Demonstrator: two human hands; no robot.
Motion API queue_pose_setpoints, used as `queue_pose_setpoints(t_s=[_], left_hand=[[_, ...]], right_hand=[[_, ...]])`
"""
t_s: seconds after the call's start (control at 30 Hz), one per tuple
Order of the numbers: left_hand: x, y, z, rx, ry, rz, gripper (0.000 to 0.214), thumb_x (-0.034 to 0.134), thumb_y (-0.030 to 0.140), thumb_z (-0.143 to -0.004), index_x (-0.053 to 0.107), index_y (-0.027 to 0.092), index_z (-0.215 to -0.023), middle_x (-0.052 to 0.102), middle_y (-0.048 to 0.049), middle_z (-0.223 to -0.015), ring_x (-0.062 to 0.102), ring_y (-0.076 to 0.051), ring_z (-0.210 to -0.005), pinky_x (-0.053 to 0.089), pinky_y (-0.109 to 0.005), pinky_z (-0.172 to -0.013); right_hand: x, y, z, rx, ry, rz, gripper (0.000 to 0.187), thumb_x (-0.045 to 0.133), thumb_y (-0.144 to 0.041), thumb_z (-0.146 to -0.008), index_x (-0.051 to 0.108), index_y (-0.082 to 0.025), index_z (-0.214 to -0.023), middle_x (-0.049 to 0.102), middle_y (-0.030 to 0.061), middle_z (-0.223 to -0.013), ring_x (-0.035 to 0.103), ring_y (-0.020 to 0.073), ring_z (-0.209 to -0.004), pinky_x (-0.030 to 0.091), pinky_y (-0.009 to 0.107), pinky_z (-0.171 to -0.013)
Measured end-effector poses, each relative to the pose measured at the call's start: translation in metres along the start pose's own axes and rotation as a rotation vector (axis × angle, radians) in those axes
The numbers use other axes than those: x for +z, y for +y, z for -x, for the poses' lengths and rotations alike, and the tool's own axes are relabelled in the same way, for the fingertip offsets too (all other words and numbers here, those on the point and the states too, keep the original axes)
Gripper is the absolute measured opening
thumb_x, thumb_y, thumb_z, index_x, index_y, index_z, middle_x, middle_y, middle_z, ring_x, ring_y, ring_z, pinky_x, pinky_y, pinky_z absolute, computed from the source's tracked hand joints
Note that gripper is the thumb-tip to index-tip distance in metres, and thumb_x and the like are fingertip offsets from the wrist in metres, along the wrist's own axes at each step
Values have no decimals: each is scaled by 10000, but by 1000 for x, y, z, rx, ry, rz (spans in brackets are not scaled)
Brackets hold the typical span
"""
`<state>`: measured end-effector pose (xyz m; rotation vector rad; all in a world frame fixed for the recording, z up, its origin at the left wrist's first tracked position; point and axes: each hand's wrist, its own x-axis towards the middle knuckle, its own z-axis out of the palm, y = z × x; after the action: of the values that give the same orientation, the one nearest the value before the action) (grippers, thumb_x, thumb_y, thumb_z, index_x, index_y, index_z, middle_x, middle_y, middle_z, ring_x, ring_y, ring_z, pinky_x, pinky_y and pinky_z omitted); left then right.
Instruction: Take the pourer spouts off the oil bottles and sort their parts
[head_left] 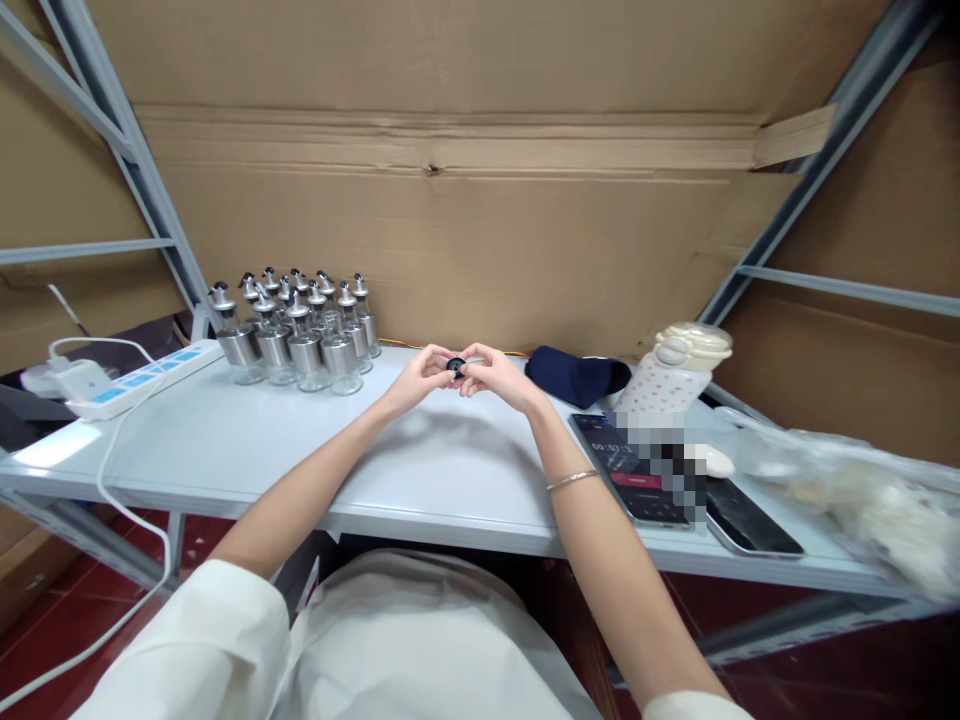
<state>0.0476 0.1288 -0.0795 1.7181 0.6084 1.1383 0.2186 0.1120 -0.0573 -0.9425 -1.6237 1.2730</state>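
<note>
Between my two hands, above the middle of the table, is a small round black part [455, 368]; its exact kind is too small to make out. My left hand [421, 378] pinches it from the left with thumb and fingers. From the other side, the closed fingertips of my right hand [496, 376] grip it too. To the left stand several glass oil bottles with steel sleeves [305, 352], most topped by metal pour spouts with black tips. A front bottle [342, 355] shows a bare glass neck without a spout.
A white power strip [157, 378] with a plugged-in charger and cable lies at the left end of the table [442, 490]. At right are a dark blue cloth item [576, 376], a dotted bottle [666, 385], two phones [637, 490] and clear plastic bags [855, 500]. Cardboard walls the back.
</note>
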Motion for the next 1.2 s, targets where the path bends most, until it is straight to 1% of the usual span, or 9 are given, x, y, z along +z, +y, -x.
queue_pose_setpoints(t_s=[0.23, 0.37, 0.47, 0.67, 0.83, 1.07, 1.2], left_hand=[[-1, -2, 0, -9, 5, -30, 389, 719, 269, -650, 542, 140, -973, 610, 6, -749, 585, -114, -686, 463, -279, -708], [-2, -3, -1, -1, -11, 4, 372, 690, 367, -692, 566, 132, -952, 632, -35, -851, 592, -124, -728, 470, -285, -706], [-3, -2, -2, 9, 5, 29, 371, 687, 414, -701, 566, 129, -903, 634, -48, -881, 589, -118, -730, 470, -269, -682], [-2, 1, -1, 5, 22, 62, 347, 700, 409, -696, 528, 136, -824, 632, -46, -879, 583, -105, -691, 480, -262, -649], [-2, -1, -2, -1, 30, 47, 315, 689, 384, -708, 502, 143, -787, 602, -7, -776, 573, -97, -654, 475, -250, -619], [-4, -7, -3, 36, 48, -56, 315, 650, 414, -728, 489, 144, -752, 574, 14, -682, 545, -79, -559, 436, -229, -558], [-3, -7, -3, 29, 71, -128, 296, 655, 394, -725, 491, 149, -746, 554, 30, -625, 511, -69, -521, 407, -213, -524]], right_hand=[[0, 0, -1, -14, -19, 6, 213, 593, -132, -660, 449, -197, -804, 679, -3, -591, 629, 107, -506, 506, 213, -523], [1, 0, -1, -50, -25, 15, 195, 600, -162, -675, 451, -197, -795, 675, -6, -594, 625, 107, -506, 503, 218, -520], [2, 0, -1, -70, -8, 20, 173, 613, -197, -696, 482, -191, -809, 670, -5, -605, 611, 97, -506, 498, 215, -519], [1, 1, -1, -41, 26, -1, 151, 637, -257, -724, 562, -170, -822, 640, -13, -592, 615, 98, -557, 534, 247, -595], [0, 3, -3, -47, 39, -5, 211, 702, -301, -693, 596, -152, -799, 643, 1, -582, 623, 109, -557, 544, 264, -614], [-1, 4, -5, -43, 35, 31, 250, 751, -316, -637, 612, -146, -756, 640, -1, -547, 619, 109, -532, 534, 256, -585], [0, 5, -6, -41, 36, 31, 261, 760, -303, -611, 606, -143, -748, 633, -7, -530, 608, 104, -512, 521, 245, -558]])
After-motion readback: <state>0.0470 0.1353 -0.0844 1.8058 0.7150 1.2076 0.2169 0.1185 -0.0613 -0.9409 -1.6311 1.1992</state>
